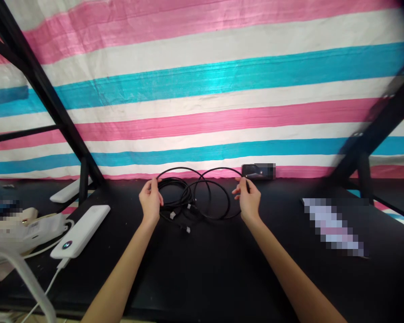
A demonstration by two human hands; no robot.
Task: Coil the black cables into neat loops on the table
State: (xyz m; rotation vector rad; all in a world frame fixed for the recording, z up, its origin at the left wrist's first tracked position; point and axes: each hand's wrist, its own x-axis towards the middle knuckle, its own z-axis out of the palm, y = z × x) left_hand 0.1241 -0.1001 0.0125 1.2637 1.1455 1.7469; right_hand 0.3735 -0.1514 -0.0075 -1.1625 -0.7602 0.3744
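A black USB cable (227,197) runs in loose loops between my two hands above the black tabletop. My left hand (151,202) pinches one stretch of it, just left of a coiled bundle of black cables (175,190). On the other side, my right hand (248,197) is closed on the cable, with a dark end piece showing between thumb and fingers. Several metal USB plugs lie below the coils, one of them a plug (187,229) nearest to me. Where the held cable joins the bundle I cannot tell.
A white power bank (81,231) with a plugged-in white cord lies to the left, near a white power strip (43,229). A dark device (257,172) rests at the back. To the right is a blurred flat item (333,226). Black metal bars (50,103) frame both sides.
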